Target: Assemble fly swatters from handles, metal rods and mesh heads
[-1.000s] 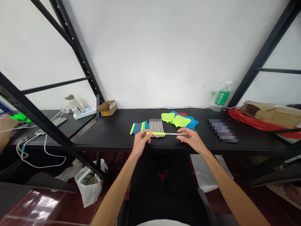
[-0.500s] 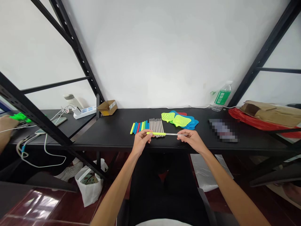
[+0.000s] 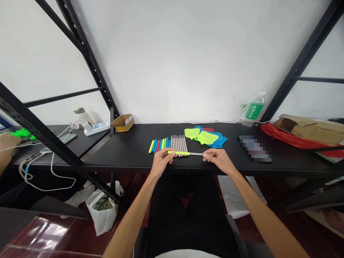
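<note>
A fly swatter handle, a thin metal rod in a yellow grip (image 3: 181, 153), lies level between my two hands above the desk's front edge. My left hand (image 3: 162, 160) is closed around the grip end. On the metal part, my right hand (image 3: 216, 157) pinches near the tip. Just behind my left hand is a row of loose yellow, blue, red and green grips (image 3: 158, 145), and next to it several metal rods (image 3: 178, 143) lie side by side. Yellow, blue and red mesh swatter heads (image 3: 206, 137) form an overlapping pile behind my right hand.
A small cardboard box (image 3: 123, 123) stands at the back left of the black desk (image 3: 129, 152). To the right are a water bottle (image 3: 253, 110), a blurred-out item (image 3: 255, 148) and cardboard on red plastic (image 3: 309, 130). At far left, another person's hand (image 3: 8, 147) is by green pieces.
Both hands stay almost in place with the fly swatter handle. At far left, the other person's hand has shifted slightly.
</note>
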The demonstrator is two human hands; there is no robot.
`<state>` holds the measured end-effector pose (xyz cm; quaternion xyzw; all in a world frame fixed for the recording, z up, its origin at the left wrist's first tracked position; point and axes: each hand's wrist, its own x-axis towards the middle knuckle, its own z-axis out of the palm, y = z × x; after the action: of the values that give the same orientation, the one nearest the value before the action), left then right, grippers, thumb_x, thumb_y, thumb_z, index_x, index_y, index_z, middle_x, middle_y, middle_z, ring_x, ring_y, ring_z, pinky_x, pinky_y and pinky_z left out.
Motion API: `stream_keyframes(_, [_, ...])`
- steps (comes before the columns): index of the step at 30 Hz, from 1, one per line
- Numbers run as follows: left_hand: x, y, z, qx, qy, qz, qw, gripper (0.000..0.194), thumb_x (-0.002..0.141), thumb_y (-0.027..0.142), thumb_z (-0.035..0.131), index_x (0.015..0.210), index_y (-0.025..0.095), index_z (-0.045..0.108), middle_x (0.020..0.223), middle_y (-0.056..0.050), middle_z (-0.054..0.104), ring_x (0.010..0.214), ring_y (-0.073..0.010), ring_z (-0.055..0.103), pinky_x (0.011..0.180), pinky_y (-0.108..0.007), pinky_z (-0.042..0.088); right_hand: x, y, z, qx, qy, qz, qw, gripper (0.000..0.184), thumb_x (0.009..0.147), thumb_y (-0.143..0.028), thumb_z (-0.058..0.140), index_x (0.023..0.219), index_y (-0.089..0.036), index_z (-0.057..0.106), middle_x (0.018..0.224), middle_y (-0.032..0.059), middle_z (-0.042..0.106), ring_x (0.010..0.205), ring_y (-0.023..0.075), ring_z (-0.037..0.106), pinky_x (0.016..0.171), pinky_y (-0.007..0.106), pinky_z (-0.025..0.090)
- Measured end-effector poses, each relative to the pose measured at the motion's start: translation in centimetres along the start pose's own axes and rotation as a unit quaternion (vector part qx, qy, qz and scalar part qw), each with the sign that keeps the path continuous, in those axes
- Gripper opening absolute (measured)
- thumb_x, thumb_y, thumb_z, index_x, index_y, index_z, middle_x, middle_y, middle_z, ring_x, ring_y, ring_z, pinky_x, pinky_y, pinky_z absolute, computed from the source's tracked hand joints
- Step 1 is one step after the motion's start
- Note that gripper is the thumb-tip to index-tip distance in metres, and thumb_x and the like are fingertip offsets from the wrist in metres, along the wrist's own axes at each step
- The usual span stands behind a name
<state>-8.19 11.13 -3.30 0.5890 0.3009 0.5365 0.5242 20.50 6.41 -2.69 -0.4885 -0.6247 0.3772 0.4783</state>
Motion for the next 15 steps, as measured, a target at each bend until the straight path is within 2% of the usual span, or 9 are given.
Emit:
stream_keyframes(4, [-0.01,0.02,0.04,-0.013,0.0,-0.002,1.0,0.025,0.079,0.033,0.076,0.096,0.015,0.073,0.063,0.0,0.063,0.063,-0.0133,0.059,0.053,-0.022,0.043,-0.06,-0.16,0.16,-0.009,-0.002,-0.006,1.0,0.032,0.083,-0.049,0.071,0.086,-0.017,0.073,0.076,0.0073,0.074,0.068,0.0176,0.062,0.064,0.03,0.048])
stream_keyframes(10, [-0.07,0.21,0.22,-0.033,0.016,-0.004,0.999,0.022,0.08,0.033,0.075,0.094,0.015,0.073,0.06,-0.001,0.062,0.066,-0.0156,0.061,0.053,-0.023,0.043,0.05,0.1,0.35,0.026,0.012,-0.028,0.999,0.041,0.08,-0.046,0.075,0.11,-0.02,0.069,0.085,0.0058,0.072,0.066,0.0163,0.059,0.064,0.031,0.051])
stream_keyframes(15, [-0.08,0.43,0.36,-0.03,0.023,-0.009,0.999,0.024,0.08,0.034,0.074,0.095,0.015,0.074,0.066,-0.003,0.067,0.06,-0.0126,0.057,0.053,-0.024,0.044,0.22,0.8,0.35,0.033,0.015,-0.039,0.999,0.038,0.076,-0.043,0.08,0.106,-0.02,0.074,0.093,0.0072,0.07,0.08,0.0201,0.065,0.068,0.031,0.052])
